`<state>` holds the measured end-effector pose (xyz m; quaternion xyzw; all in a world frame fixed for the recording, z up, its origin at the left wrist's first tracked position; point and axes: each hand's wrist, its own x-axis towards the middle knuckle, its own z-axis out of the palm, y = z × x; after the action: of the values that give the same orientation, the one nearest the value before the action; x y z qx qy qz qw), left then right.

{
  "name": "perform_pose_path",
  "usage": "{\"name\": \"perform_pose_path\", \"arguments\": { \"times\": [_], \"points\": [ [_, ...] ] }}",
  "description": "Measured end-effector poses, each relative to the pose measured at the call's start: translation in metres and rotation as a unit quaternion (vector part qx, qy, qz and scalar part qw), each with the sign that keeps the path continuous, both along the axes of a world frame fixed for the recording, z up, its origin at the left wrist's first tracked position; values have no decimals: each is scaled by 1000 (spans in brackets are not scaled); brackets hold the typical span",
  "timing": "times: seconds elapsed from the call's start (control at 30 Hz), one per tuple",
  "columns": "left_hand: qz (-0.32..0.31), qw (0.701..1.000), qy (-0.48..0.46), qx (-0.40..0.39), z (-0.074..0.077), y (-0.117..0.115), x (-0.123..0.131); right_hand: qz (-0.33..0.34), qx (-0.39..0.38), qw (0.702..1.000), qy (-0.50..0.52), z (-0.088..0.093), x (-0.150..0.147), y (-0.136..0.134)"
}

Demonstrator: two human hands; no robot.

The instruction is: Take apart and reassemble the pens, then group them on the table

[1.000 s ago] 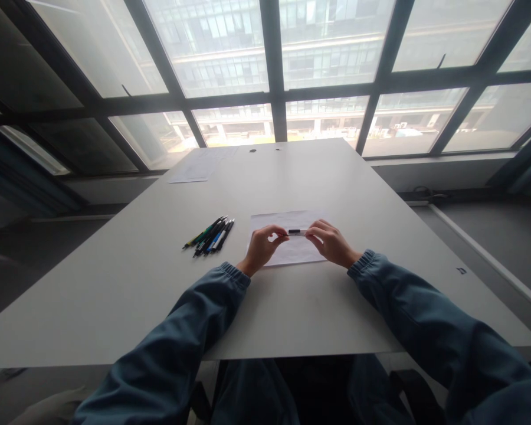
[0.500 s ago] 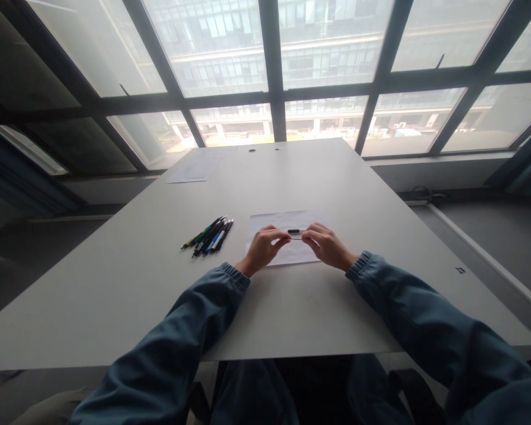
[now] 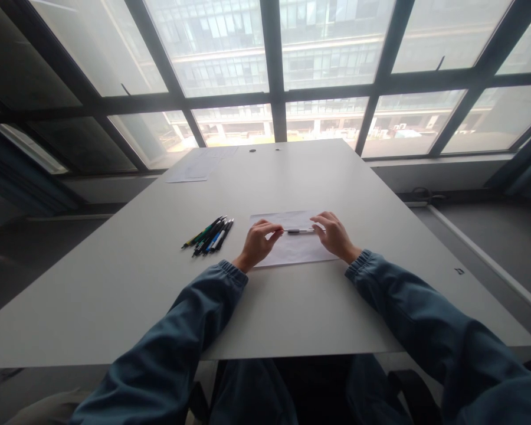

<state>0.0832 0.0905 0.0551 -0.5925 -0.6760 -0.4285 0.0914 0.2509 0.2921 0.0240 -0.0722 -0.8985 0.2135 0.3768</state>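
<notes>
A pen barrel (image 3: 297, 231) with a dark grip and a clear body lies lengthwise across a white sheet of paper (image 3: 292, 254). At its left end my left hand (image 3: 259, 242) is closed in a pinch, with a thin pen refill (image 3: 285, 230) at the fingertips. Whether the refill's tip is inside the barrel is too small to tell. My right hand (image 3: 334, 236) is by the barrel's right end, thumb and fingers apart. Its fingers partly cover that end, so contact with it is unclear.
A pile of several pens (image 3: 209, 236) lies left of the paper on the white table (image 3: 115, 307). Printed sheets (image 3: 194, 165) rest near the far left edge. A small dark round piece (image 3: 252, 151) is at the far end, before the windows.
My hands have moved apart and slightly away from me. My right hand has let go of the thin refill and opened; the left still pinches it, now in line with the barrel.
</notes>
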Motion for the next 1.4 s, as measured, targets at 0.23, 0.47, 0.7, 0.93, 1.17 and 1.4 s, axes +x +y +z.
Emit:
{"name": "perform_pose_path", "arguments": {
  "times": [0.23,0.47,0.7,0.93,1.17,1.4],
  "points": [
    [39,999,8,11,2,-2,-10,-14,42,991,-130,-15,-5,9],
    [49,999,11,9,-2,-1,-13,-24,38,988,-145,-13,-5,8],
    [68,997,30,16,0,-8,-27,-46,12,995,-89,-13,-2,13],
    [96,994,43,21,1,-15,-37,-42,-9,999,-10,-11,6,22],
    [82,995,58,10,0,-13,-35,-31,0,999,-17,-4,7,16],
    [72,996,48,3,-1,-13,-33,-13,0,1000,-17,-6,7,13]
  ]
}}
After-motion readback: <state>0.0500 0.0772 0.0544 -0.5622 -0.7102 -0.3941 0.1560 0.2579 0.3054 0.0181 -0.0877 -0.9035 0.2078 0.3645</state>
